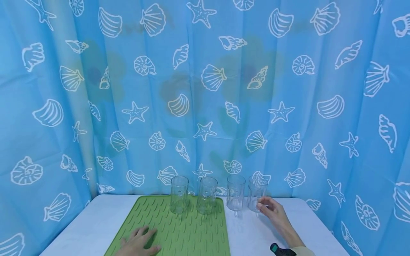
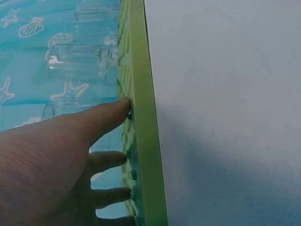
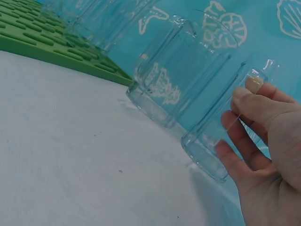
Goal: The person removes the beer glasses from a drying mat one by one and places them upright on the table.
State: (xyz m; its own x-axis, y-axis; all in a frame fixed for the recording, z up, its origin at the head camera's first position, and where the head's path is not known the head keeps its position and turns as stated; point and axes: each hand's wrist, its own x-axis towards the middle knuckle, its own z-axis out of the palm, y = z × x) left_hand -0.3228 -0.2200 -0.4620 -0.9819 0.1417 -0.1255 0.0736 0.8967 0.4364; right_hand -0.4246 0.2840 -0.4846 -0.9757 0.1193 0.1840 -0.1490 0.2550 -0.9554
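Four clear glasses stand in a row along the table's back edge. Two of them, a left one (image 1: pixel 179 192) and its neighbour (image 1: pixel 207 192), are on the green ribbed mat (image 1: pixel 192 243); a third glass (image 1: pixel 236 190) stands just right of the mat. My right hand (image 1: pixel 277 215) is at the rightmost glass (image 1: pixel 257 188), on the table. In the right wrist view, the thumb and curled fingers of my right hand (image 3: pixel 273 136) grip this upright glass (image 3: pixel 204 136) at its side. My left hand (image 1: pixel 137 243) rests on the mat's left part, fingers spread and holding nothing.
A blue curtain (image 1: pixel 205 106) with white shells and starfish hangs behind and on both sides of the white table (image 1: pixel 250 241). The mat's raised green edge (image 2: pixel 146 141) runs beside my left fingers. A dark band (image 1: pixel 282 250) is on my right wrist.
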